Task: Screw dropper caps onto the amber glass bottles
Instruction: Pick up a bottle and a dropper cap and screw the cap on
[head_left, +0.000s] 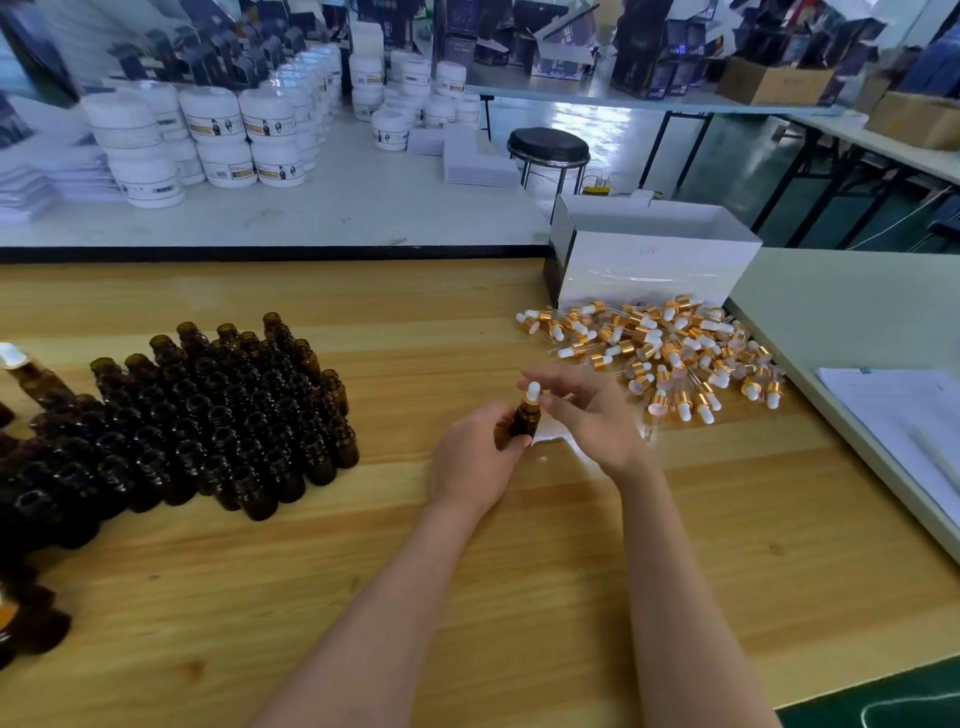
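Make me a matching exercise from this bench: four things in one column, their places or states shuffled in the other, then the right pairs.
Things
1. held bottle
2. pile of dropper caps
3. uncapped bottles
4. white box

Places or states
A. standing clustered on the left of the wooden table
B. at the table's far edge, just beyond the loose caps
C. gripped by the left hand, with the right hand pinching its dropper cap
D. heaped loose to the right of both hands

Pairs: 1-C, 2-D, 3-A, 4-B
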